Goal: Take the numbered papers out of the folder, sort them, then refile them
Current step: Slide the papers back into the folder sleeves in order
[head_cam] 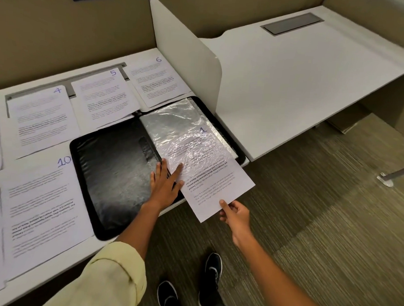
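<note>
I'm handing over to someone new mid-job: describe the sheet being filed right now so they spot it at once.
Find the open black folder at the desk's front edge. On its right half lies a crinkled clear plastic sleeve, and the sheet marked 1 is halfway inside it. Unlike the sheets lying flat on the desk, its lower end overhangs the edge, pinched by the right hand.

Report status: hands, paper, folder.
Left hand flat on the sleeve's mouth. Right hand pinches paper 1, half inside the plastic sleeve of the open folder. Nothing blocking.
</note>
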`<state>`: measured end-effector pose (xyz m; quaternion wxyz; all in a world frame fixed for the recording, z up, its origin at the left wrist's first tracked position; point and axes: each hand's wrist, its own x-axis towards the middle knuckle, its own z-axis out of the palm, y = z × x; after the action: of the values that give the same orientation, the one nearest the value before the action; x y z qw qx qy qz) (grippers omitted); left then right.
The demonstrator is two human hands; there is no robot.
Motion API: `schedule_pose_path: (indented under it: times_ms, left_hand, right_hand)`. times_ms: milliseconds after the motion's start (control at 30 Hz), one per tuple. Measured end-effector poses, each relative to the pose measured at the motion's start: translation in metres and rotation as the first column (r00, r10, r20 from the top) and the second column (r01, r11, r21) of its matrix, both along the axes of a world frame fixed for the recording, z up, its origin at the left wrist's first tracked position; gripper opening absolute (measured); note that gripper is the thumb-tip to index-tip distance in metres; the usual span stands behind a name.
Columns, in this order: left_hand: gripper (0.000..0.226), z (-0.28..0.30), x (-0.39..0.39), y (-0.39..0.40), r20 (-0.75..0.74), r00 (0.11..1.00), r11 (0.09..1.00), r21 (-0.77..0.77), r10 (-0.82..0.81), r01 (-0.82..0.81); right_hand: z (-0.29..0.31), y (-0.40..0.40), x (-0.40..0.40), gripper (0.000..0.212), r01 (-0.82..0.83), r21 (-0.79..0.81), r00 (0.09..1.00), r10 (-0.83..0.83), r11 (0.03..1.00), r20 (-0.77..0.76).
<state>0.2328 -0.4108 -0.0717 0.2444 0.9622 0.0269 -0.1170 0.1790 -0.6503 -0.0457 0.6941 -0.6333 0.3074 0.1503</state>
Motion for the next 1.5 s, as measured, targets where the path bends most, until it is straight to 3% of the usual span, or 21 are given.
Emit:
schedule_pose_path:
  times_ms: [233,467,633,1133,1500]
  left_hand:
    - [0.059,0.000,-0.001,0.000,0.016,1.000,1.000,-0.023,0.019,-0.018]
    - [0.059,-0.002,-0.001,-0.001,0.021,0.999,0.999,-0.033,0.038,-0.037]
    - [0.059,-0.004,-0.001,0.000,0.030,0.999,0.999,-0.028,0.038,-0.037]
    - [0.059,-0.009,-0.001,-0.001,0.081,0.995,0.998,-0.037,0.060,-0.057]
    - [0.061,-0.007,-0.001,-0.003,0.081,0.993,0.996,-0.032,0.086,-0.084]
  right_hand:
    - [-0.001,0.012,0.016,0.008,-0.011,0.021,1.000,0.011,1.000,0.029]
    - [0.001,0.042,0.047,0.027,0.029,0.098,1.000,-0.029,0.995,-0.003]
    - [0.004,0.039,0.041,0.011,0.045,0.082,0.999,-0.042,0.996,-0.032]
    - [0.013,0.068,0.088,0.006,0.018,0.022,0.998,-0.017,1.000,-0.063]
    - [0.020,0.075,0.100,0.011,-0.084,-0.229,0.996,0.090,0.970,0.018]
